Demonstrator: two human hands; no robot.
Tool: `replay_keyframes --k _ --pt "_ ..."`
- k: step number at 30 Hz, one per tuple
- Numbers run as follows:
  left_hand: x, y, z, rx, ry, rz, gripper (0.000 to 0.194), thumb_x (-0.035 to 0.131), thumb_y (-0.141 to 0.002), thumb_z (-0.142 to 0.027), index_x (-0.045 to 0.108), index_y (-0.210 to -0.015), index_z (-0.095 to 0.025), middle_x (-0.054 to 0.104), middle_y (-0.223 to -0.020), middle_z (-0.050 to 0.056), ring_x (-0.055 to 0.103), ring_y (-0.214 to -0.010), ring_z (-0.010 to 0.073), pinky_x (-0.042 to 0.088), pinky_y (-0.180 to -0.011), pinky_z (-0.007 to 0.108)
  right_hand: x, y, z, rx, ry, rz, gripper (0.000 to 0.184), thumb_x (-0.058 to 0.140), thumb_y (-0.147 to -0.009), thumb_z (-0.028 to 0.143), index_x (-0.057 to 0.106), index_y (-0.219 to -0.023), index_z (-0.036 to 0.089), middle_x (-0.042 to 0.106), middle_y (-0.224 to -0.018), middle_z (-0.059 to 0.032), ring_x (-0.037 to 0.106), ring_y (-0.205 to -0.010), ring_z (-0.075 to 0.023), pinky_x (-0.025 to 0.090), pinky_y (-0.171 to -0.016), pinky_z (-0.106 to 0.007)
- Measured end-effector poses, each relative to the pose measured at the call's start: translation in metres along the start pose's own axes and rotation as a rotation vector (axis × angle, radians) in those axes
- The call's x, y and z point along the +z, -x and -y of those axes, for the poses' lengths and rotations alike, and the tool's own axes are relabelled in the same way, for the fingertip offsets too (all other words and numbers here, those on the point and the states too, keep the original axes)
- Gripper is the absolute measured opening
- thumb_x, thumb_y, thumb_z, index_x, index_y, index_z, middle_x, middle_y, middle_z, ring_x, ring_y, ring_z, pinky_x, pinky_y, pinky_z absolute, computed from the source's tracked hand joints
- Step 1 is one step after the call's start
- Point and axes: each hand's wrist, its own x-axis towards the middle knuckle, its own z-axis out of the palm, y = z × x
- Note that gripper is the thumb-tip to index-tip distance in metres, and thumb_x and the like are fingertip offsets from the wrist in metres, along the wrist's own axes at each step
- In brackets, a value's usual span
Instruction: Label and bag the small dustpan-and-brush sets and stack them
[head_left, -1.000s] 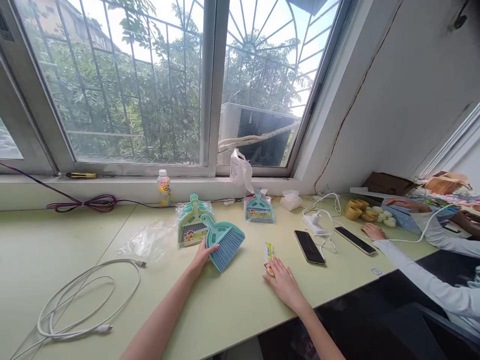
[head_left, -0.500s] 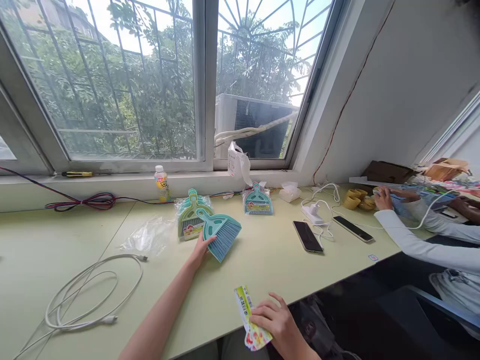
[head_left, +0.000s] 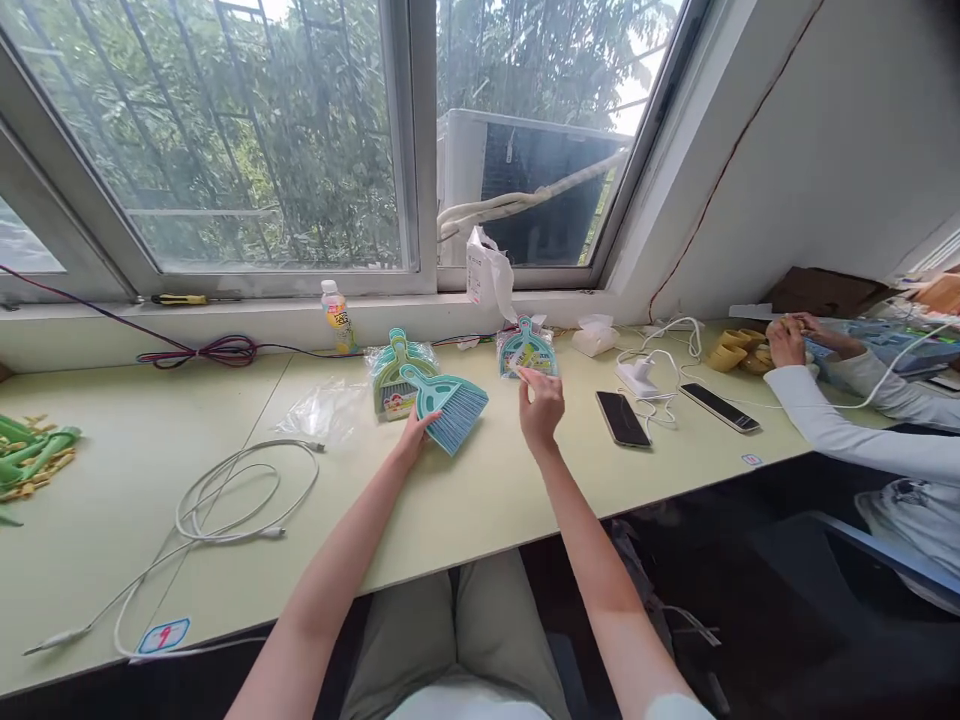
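Holding the teal dustpan-and-brush set [head_left: 454, 408] over the middle of the worktop [head_left: 465, 525], and gripping it at its near left edge with the left hand [head_left: 412, 437]! Closing that grip snugly, laying the thumb across the front, pointing the handle up and left, turning the bristles down and right. Cannot tell from here about any contact with the worktop underneath.

Over to the right hand [head_left: 541, 405] now: bending the fingers into a near-closed grip, just in front of the bagged teal set [head_left: 527, 343]. Cannot tell the contents of that pinch, if any (too small and busy with print up there).

Behind the held set, spotting the plastic-wrapped stack of sets [head_left: 391, 378], green at the front. Farther left, picking out a crumpled clear bag [head_left: 322, 410] and a looped white cable [head_left: 247, 490]. Near the wall, finding a bottle [head_left: 339, 320]. To the right, counting a dark phone [head_left: 622, 418], a power strip [head_left: 636, 378] and a second phone [head_left: 720, 407]. At the far right, noting a co-worker's hand [head_left: 786, 342] beside some yellow pieces [head_left: 736, 350].
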Motion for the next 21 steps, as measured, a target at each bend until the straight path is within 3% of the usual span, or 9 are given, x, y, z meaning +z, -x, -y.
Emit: replay_keyframes --k 3,6,14,21 --pt "0.002 0.003 -0.002 -0.007 0.055 0.006 0.059 0.078 -0.075 -0.029 0.051 -0.126 -0.024 0.063 -0.123 0.008 0.064 -0.105 0.0231 0.055 -0.087 0.035 0.047 0.03 0.026 -0.178 -0.022 0.32 0.036 0.043 -0.098 0.021 0.067 -0.125 0.024 0.064 -0.132 -0.0072 0.052 -0.118 -0.0268 0.041 -0.095 -0.04" --pt "0.004 0.004 -0.004 0.01 0.086 -0.008 0.058 0.076 -0.077 -0.03 0.049 -0.128 -0.022 0.064 -0.121 0.007 0.064 -0.1 0.0209 0.055 -0.084 0.034 0.07 0.055 0.036 -0.341 -0.037 0.514 0.037 0.046 -0.097 0.017 0.064 -0.129 0.024 0.055 -0.145 -0.0057 0.044 -0.132 -0.0268 0.033 -0.105 -0.044" --pt "0.004 0.003 -0.006 0.061 0.05 -0.018 0.069 0.083 -0.065 -0.026 0.049 -0.125 -0.024 0.063 -0.123 0.008 0.063 -0.109 0.0247 0.055 -0.092 0.039 0.067 0.063 0.025 -0.386 -0.063 0.584 0.047 0.042 -0.101 0.044 0.049 -0.144 0.025 0.045 -0.153 -0.0079 0.036 -0.14 -0.0269 0.024 -0.11 -0.045" --pt "0.002 0.003 -0.004 0.062 0.019 -0.021 0.075 0.08 -0.058 -0.015 0.048 -0.125 -0.023 0.064 -0.116 0.007 0.064 -0.108 0.0265 0.055 -0.086 0.037 0.064 0.062 0.028 -0.319 -0.083 0.603 0.047 0.037 -0.102 0.049 0.054 -0.141 0.028 0.056 -0.141 -0.0084 0.045 -0.125 -0.0264 0.029 -0.102 -0.042"
